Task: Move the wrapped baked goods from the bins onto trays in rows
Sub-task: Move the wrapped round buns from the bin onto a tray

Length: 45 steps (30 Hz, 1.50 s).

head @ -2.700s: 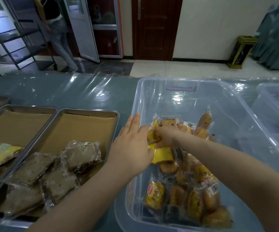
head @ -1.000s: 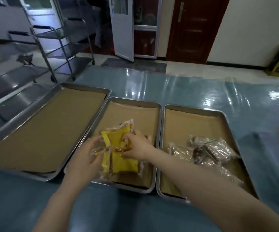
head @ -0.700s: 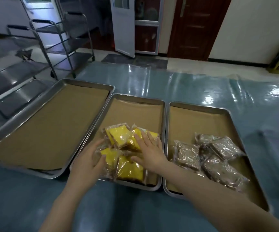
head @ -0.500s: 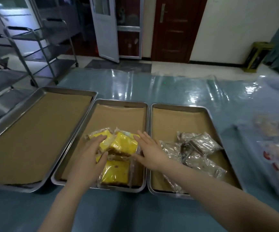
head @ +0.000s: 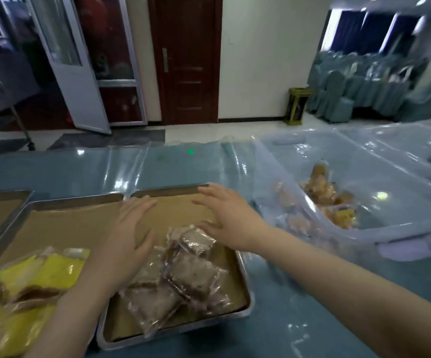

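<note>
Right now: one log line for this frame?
left hand open, empty | right hand open, empty | yellow packs on tray | bin holds buns

No text, brand, number or sign can be read. The yellow packets (head: 36, 275) at 8 o'clock show only blocks of colour, any print smeared by blur. The clear-wrapped brown cakes (head: 188, 275) at 6 o'clock show faint marks on the film, too blurred to make out. The packets in the bin (head: 322, 192) at 2 o'clock are too small and soft to show lettering. The black-and-gold stand (head: 297, 104) at 1 o'clock shows no legible marking.
</note>
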### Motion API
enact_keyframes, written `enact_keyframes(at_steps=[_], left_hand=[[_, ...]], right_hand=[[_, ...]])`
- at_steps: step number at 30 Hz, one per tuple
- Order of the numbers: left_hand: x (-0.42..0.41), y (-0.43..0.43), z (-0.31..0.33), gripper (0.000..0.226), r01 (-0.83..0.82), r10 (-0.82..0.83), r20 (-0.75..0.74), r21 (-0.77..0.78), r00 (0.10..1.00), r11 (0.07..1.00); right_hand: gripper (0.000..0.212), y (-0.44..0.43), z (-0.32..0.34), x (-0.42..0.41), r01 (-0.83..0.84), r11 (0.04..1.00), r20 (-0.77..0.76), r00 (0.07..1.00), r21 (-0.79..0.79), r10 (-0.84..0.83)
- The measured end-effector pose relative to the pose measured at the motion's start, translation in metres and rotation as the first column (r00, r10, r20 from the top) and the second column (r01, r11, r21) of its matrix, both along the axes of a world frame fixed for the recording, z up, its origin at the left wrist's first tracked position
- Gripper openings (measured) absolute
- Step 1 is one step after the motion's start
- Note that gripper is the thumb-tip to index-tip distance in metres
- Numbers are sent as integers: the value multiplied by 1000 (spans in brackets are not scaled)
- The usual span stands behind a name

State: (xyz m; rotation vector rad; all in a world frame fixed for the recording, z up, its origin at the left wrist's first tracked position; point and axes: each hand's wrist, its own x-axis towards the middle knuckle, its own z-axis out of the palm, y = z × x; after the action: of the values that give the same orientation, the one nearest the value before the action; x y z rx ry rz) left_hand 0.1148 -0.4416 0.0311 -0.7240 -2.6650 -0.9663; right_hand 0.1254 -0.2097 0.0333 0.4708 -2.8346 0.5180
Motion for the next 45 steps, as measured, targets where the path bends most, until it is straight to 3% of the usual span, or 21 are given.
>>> enact_keyframes(at_steps=[5,12,20,25,29,33,35,38,39,42,45], left_hand=[[25,118,8,50,-12,14,-22,105,1000,994],[45,250,2,51,70,-67,-23,174,997,982],[22,328,0,54,156,-158,45,40,986,987],[-29,363,-4,73,63,-37,108,-256,993,965],[-49,369,-15,81,-39,55,20,-472,998,881],[-49,366,-20,78,-54,61,-3,-498,998,866],[-49,366,-23,76,-74,64,-38,-509,997,858],[-48,366,-25,74,-99,61,-87,-551,994,829],[-48,367,-26,75,-104,62,-94,-559,994,822],[-47,367,-26,73,-100,62,-86,-559,994,823],[-47,367,-23,73,-87,52,-76,-593,996,800]], right_hand=[[40,116,20,38,41,999,-35,999,2,-41],[33,256,28,66,98,995,28,995,33,-99],[36,360,23,31,190,980,131,972,63,-197],[52,394,17,-23,182,967,409,880,180,-242],[62,403,-3,-85,203,934,435,842,292,-319],[72,400,-44,-137,278,889,474,766,364,-434],[78,393,-78,-147,194,842,531,699,504,-479],[109,387,-123,-144,165,825,579,639,541,-507],[109,388,-130,-143,199,838,555,669,508,-495],[82,398,-133,-142,182,865,437,803,468,-405],[77,405,-124,-139,111,895,501,796,432,-340]])
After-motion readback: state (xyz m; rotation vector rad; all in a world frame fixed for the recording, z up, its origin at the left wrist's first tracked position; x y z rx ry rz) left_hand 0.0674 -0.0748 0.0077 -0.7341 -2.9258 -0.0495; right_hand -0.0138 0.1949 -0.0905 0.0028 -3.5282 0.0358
